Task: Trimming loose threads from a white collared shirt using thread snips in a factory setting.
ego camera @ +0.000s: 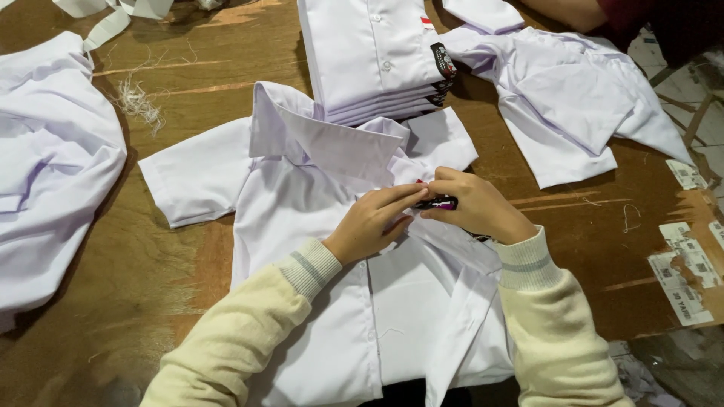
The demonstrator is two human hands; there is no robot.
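Pinching a small dark tag (437,203) between left hand (375,220) and right hand (473,207), fingers closed on it, over the chest of a white shirt (317,226) spread on the desk (151,279), near a folded stack (377,60).

An open shirt (317,286) lies flat on the counter (151,279), collar away from the person. Behind it sits a stack of folded shirts (377,56); right of the stack another shirt (573,105) lies spread. A heap of cloth (53,166), probably more shirts, lies left. Paper labels (690,279) lie at the right edge.
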